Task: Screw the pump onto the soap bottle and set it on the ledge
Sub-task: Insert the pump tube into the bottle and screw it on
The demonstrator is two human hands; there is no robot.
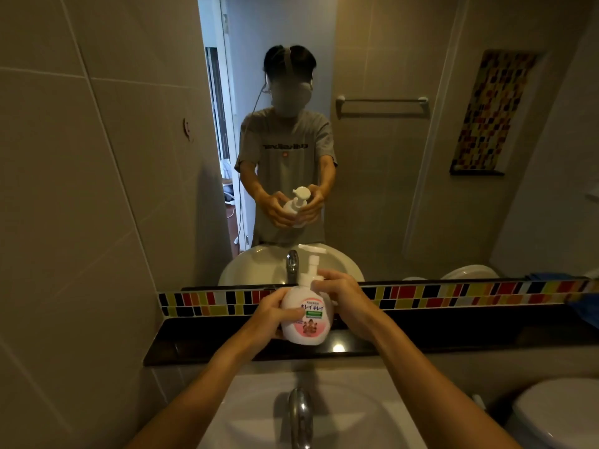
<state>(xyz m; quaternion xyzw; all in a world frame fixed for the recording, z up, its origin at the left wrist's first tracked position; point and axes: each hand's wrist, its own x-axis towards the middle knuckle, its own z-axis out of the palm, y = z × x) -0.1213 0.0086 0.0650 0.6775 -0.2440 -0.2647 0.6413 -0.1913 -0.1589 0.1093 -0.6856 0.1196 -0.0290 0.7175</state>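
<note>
A white and pink soap bottle [306,315] with a printed label is held upright, a little above the black ledge [201,338]. My left hand [275,311] wraps the bottle's left side and underside. My right hand [340,294] grips the bottle's right shoulder, its fingers at the collar. The white pump [311,265] stands on the bottle's neck with its nozzle pointing right. I cannot tell how tightly the collar sits. The mirror [389,157] behind repeats both hands and the bottle.
A chrome tap [299,416] rises over the white basin [356,416] just below my arms. A coloured mosaic strip [453,294] runs behind the ledge. A toilet [557,413] stands at lower right, and something blue [586,311] lies at the ledge's right end.
</note>
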